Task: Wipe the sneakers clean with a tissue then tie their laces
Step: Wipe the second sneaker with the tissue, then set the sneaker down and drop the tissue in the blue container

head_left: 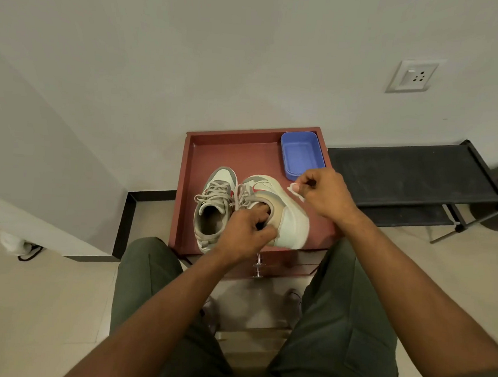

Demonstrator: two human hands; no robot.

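Gripping the tilted sneaker (pixel 273 207) by its collar, the left hand (pixel 246 232) steadies it; the right hand (pixel 326 193) pinches a tissue (pixel 295 189) beside it.

A pale grey wall (pixel 250 57) carries a white socket plate (pixel 412 76), above a beige tiled floor (pixel 30 306), where a low black rack (pixel 411 178) stands beside a reddish-brown cabinet (pixel 232 155)
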